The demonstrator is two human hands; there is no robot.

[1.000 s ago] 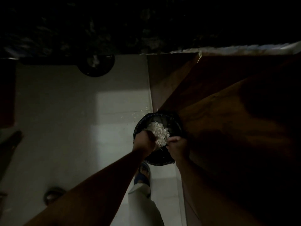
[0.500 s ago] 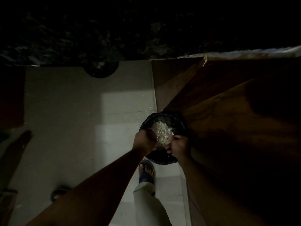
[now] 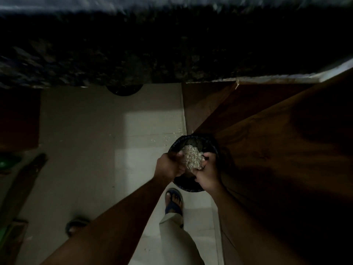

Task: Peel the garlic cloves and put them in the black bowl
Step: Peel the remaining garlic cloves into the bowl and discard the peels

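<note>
- We see both of our hands meeting just right of the frame's centre, over a black bin (image 3: 214, 148) that stands on the pale floor (image 3: 95, 150) against a wooden cabinet (image 3: 267, 150).
- Between them is a heap of pale garlic skins (image 3: 192, 156); it lies right of the left hand (image 3: 169, 166) and up and left of the right hand (image 3: 208, 174), touching both.
- The left hand is curled at the heap's left edge and appears to pinch part of it; the right hand's fingers are bent up round the heap's lower right side, cupping it.
- The heap runs roughly from upper left to lower right, and neither hand is clearly nearer.
- Containers: the bin's dark lining shows behind the heap. What lies deeper in it we cannot tell.
- A second dark round vessel (image 3: 124, 90) sits at the upper middle, half under the speckled counter (image 3: 172, 54), well apart from the hands. It may be the black bowl, but its contents are hidden.
- No separate peeled clove can be made out in this dim light.
- We judge the next move to be a drop straight down.
- Loose flakes (image 3: 168, 138) already dot the floor up and left of the bin.
</note>
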